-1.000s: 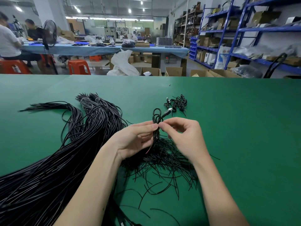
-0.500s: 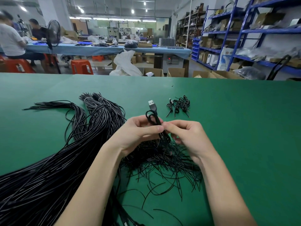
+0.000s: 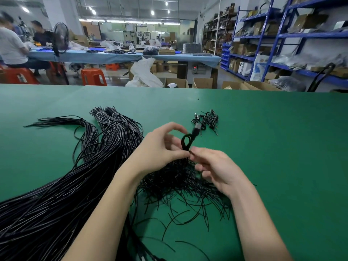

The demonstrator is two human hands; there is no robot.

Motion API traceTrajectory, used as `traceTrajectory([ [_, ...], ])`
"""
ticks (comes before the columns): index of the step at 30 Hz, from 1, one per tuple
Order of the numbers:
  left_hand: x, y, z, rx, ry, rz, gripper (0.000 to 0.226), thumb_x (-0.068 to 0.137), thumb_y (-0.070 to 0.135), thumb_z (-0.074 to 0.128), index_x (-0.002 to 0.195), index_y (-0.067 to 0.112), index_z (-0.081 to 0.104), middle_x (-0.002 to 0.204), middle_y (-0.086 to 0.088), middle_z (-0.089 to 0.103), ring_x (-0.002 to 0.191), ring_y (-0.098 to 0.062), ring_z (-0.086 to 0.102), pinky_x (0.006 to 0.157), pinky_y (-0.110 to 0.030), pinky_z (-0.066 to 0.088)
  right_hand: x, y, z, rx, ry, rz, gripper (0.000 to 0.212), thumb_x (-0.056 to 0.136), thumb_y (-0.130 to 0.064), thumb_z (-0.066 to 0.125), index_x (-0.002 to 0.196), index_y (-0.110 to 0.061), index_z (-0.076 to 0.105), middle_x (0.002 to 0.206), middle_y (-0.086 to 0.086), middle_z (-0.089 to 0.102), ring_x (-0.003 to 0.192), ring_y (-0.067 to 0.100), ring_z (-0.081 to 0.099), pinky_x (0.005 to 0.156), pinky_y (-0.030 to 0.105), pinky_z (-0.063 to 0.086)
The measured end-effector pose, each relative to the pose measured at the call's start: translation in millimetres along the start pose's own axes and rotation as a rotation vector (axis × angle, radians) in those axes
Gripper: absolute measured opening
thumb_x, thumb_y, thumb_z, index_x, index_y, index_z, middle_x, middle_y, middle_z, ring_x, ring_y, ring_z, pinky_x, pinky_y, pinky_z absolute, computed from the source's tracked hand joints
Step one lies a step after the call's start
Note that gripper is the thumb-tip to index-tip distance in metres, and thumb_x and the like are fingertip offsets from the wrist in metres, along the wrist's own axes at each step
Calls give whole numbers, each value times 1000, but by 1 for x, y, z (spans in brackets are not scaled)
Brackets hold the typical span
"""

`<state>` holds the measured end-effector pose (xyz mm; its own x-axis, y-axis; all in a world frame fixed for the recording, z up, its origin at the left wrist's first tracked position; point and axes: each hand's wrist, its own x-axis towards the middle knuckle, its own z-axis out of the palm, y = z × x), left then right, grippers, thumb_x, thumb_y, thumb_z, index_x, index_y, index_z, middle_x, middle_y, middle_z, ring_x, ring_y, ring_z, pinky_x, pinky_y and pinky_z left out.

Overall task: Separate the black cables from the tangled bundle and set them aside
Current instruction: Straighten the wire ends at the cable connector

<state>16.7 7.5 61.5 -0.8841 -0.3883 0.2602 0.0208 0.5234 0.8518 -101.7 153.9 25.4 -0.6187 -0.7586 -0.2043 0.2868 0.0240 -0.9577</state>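
A folded black USB cable (image 3: 186,142) stands looped above the green table (image 3: 273,147), its plug pointing up and right. My left hand (image 3: 160,149) pinches the loop at its base with thumb and fingers, the index finger arched over it. Just to the right, my right hand (image 3: 216,168) pinches the same cable below the loop. Beneath both hands lies a tangle of thin black wires (image 3: 180,185). A big bundle of long black cables (image 3: 66,185) fans across the left side. A small heap of separated black cables (image 3: 206,119) lies farther back.
The table's far edge runs across the middle of the view. Beyond it are cardboard boxes (image 3: 203,82), orange stools (image 3: 93,76), a long blue workbench (image 3: 120,56) with seated people at the left, and blue shelving (image 3: 282,40) at the right.
The cable's loop has turned so its plug now points up and right instead of straight up. My left index finger has lifted and arched over the loop. Both hands shifted slightly right.
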Motion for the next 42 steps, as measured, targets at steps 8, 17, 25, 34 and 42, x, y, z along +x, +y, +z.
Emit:
traceTrajectory([
  [8, 4, -14, -3, -885, 14, -481, 34, 58, 12, 85, 91, 11, 76, 87, -8, 66, 68, -12, 58, 59, -17, 56, -6, -5, 11, -682, 210, -729, 12, 86, -26, 81, 92, -35, 76, 91, -24, 74, 61, 4, 57, 59, 10, 43],
  [17, 3, -19, -2, -837, -31, -407, 21, 60, 13, 86, 81, 13, 82, 93, -8, 76, 72, -11, 69, 64, -19, 57, -5, -3, 17, -696, 351, -801, 8, 85, -24, 81, 78, -26, 78, 73, -16, 70, 64, 10, 59, 59, 10, 41],
  [25, -1, -13, -12, -163, 22, 221, 23, 83, 15, 81, 105, 18, 80, 104, 1, 78, 102, -19, 72, 90, -34, 56, -6, -8, 22, 632, -202, 253, 1, 68, -6, 74, 69, -6, 74, 68, 2, 57, 50, 4, 41, 33, 10, 25],
  [34, 3, -19, 2, -773, 109, -353, 46, 65, 18, 84, 107, 10, 67, 81, -1, 65, 64, -11, 57, 65, -20, 53, 1, -1, 21, -466, 222, -548, 10, 87, -27, 80, 94, -31, 76, 85, -19, 76, 54, 2, 51, 56, 12, 46],
  [42, 1, -20, 7, -822, 28, -437, 42, 63, 15, 82, 103, 12, 68, 86, -4, 64, 69, -12, 53, 69, -22, 47, 6, 9, 21, -670, 378, -676, 15, 93, -36, 72, 80, -28, 75, 66, 0, 70, 57, 17, 54, 57, 28, 46],
])
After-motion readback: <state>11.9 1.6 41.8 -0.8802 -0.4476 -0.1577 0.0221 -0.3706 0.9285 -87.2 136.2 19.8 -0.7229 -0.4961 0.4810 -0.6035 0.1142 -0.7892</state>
